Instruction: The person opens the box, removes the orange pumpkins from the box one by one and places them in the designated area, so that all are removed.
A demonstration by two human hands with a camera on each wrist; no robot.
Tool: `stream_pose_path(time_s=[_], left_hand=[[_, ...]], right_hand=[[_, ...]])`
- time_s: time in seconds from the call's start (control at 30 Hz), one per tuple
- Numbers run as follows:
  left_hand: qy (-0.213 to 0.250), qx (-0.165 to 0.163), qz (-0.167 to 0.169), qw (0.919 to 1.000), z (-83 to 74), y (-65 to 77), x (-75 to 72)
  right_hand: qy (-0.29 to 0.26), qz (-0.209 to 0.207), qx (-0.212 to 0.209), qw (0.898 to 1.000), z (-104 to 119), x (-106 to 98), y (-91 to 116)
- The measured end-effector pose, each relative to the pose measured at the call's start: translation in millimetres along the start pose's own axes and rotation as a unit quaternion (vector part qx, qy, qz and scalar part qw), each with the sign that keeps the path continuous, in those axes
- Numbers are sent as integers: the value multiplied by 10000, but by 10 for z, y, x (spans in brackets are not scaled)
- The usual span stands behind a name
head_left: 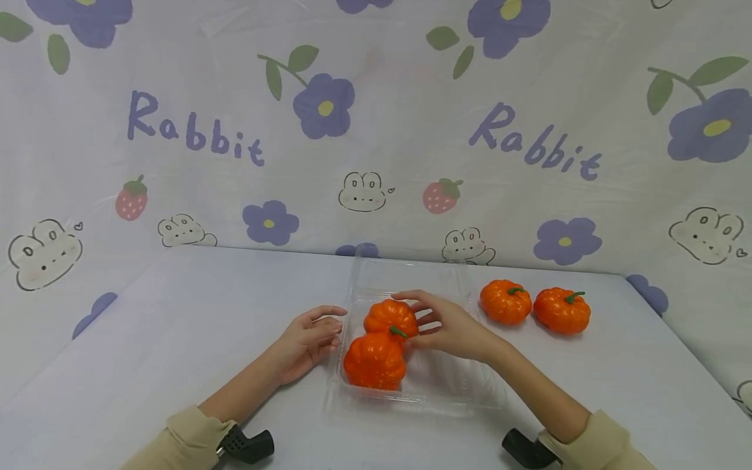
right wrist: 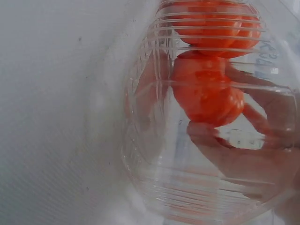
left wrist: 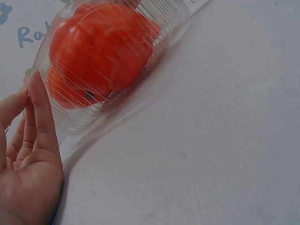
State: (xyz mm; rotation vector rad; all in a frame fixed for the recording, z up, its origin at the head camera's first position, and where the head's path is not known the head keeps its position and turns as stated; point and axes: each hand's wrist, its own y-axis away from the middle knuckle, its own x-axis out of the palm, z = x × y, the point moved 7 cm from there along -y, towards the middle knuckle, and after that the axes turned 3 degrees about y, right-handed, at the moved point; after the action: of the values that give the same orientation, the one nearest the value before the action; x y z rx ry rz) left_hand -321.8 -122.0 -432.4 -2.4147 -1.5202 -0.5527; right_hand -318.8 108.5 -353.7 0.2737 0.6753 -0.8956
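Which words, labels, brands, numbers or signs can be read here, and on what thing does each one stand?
"Rabbit": head view, left of centre, on the white hanging sheet with purple flowers.
"Rabbit": head view, right of centre, same sheet.
"Ra": left wrist view, same sheet; the next letter is partly cut off.
Too blurred: bluish letters seen through the clear, ribbed plastic container, right wrist view.

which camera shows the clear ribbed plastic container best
The head view: it takes in nearly all of the clear ribbed plastic container, though the person's right hand hides part. The left wrist view shows only a ribbed side, cut off at the top; the right wrist view looks through it close up, also cut off.
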Motion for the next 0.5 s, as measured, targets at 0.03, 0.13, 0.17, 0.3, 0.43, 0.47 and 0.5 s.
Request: stream_pose_path(time_s=[0.03, 0.13, 0.17, 0.3, 0.43, 0.47, 0.5], left_hand=[[3, 4, 4, 10000, 1, -1, -2], [13, 18, 30, 10000, 2, -1, -3], [13, 18, 38, 10000, 2, -1, -1], [11, 13, 54, 10000, 2, -2, 7], [12, 13, 42, 10000, 0, 0, 5], [10, 11, 39, 10000, 0, 0, 6], [9, 12, 37, 10000, 0, -1, 5]], right_hand=[[-20, 27, 2, 10000, -2, 6, -9], [-85, 93, 62, 9999, -17, 26, -26], [-106, 104, 111, 9998, -26, 32, -28], [-228, 89, 323, 9992, -56, 52, -32], [-435, 66, 497, 9978, -79, 68, -37], [-480, 62, 525, 9974, -84, 72, -39], [-525, 60, 558, 9970, -91, 75, -38]])
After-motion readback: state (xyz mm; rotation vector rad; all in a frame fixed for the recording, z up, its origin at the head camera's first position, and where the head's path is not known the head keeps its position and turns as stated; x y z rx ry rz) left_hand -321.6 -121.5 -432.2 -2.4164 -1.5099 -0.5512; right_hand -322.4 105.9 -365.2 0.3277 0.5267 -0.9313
